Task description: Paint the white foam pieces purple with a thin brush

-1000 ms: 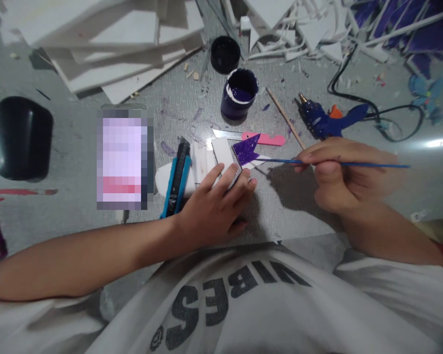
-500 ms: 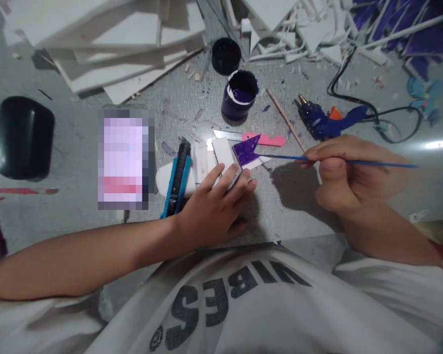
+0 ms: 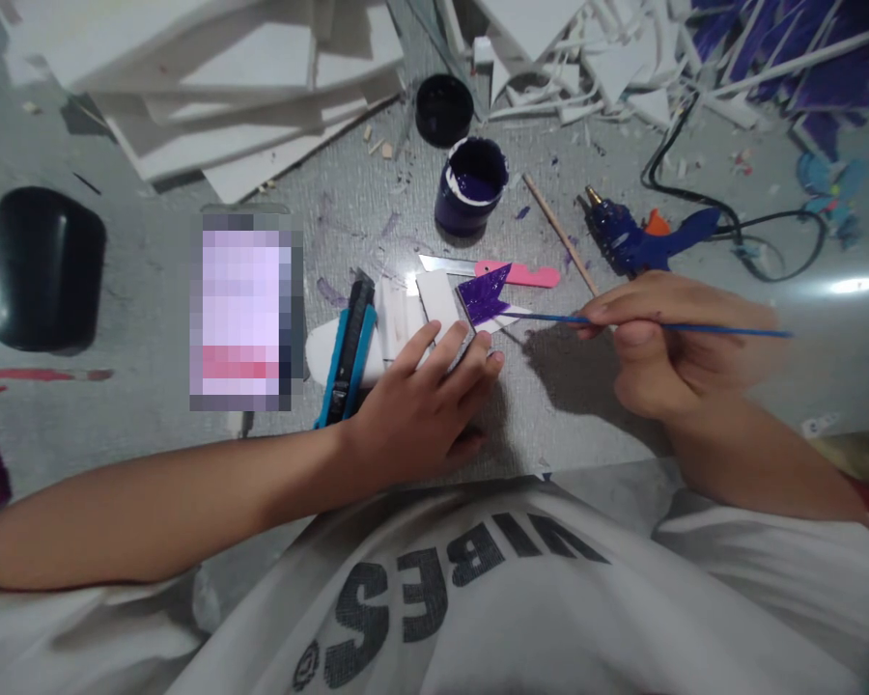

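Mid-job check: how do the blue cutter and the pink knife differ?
The blue cutter looks thicker, with blue and black parts; the pink knife has a slim pink handle. The pink knife shows a long bare blade, while no blade can be made out on the blue cutter. The blue cutter points away from the person, beside the left hand; the pink knife lies crosswise, beyond it. Neither is gripped.

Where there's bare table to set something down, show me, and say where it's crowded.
Bare: between the black rounded object and pixelated device; and, in shadow, between left hand and right hand, toward the shirt. Crowded: the far side, with white boards and scraps, and around the purple piece.
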A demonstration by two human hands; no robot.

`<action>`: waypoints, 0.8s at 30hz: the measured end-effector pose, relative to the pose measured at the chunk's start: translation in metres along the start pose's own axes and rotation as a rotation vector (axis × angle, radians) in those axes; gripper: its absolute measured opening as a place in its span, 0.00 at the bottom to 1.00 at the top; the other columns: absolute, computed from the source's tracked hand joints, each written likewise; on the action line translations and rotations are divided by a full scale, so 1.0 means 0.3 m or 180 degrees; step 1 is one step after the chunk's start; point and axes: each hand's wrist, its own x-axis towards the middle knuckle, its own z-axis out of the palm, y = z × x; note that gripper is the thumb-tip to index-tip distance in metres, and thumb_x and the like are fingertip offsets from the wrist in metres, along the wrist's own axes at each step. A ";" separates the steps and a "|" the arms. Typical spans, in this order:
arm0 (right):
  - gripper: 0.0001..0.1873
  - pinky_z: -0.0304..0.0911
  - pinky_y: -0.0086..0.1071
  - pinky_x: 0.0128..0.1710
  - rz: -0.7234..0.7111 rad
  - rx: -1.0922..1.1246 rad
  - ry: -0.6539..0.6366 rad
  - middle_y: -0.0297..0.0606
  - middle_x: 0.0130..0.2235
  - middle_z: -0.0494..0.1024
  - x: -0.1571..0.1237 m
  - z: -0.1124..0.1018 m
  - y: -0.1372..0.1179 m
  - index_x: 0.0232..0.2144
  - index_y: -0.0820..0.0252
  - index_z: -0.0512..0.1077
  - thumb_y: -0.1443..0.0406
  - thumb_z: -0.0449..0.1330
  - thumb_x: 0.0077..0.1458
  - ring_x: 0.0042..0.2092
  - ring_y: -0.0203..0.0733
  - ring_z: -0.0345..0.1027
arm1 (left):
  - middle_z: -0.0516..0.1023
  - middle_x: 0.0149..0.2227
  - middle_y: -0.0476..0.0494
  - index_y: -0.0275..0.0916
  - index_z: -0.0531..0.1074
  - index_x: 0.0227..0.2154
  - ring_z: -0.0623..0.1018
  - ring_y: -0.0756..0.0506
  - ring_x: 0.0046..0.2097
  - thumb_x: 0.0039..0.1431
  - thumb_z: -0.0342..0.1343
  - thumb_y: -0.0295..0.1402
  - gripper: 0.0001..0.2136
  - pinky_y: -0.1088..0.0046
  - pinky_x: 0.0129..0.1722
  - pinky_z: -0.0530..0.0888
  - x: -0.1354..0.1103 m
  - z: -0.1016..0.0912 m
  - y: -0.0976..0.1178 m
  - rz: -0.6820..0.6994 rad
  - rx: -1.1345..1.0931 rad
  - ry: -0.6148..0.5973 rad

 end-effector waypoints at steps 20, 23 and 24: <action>0.03 0.74 0.34 0.28 -0.0403 -0.0039 -0.0691 0.33 0.36 0.93 0.038 -0.025 -0.014 0.44 0.51 0.83 0.64 0.70 0.75 0.32 0.42 0.89 | 0.76 0.83 0.25 0.32 0.72 0.83 0.74 0.23 0.82 0.80 0.65 0.52 0.40 0.41 0.85 0.68 0.001 0.000 0.002 -0.0063 -0.0117 -0.0065; 0.02 0.72 0.38 0.28 -0.0476 -0.0446 -0.0414 0.31 0.34 0.92 0.027 -0.032 -0.004 0.45 0.48 0.84 0.63 0.69 0.75 0.31 0.43 0.88 | 0.77 0.82 0.24 0.29 0.72 0.82 0.75 0.24 0.81 0.81 0.63 0.54 0.40 0.42 0.85 0.69 -0.001 0.003 0.000 0.0001 0.0018 0.0007; 0.03 0.71 0.38 0.28 -0.0492 -0.0543 -0.0275 0.30 0.33 0.91 0.023 -0.031 -0.001 0.45 0.48 0.84 0.63 0.69 0.76 0.31 0.43 0.87 | 0.77 0.82 0.24 0.28 0.72 0.82 0.75 0.24 0.81 0.81 0.62 0.54 0.40 0.42 0.85 0.69 -0.001 0.004 0.000 0.0020 0.0063 0.0038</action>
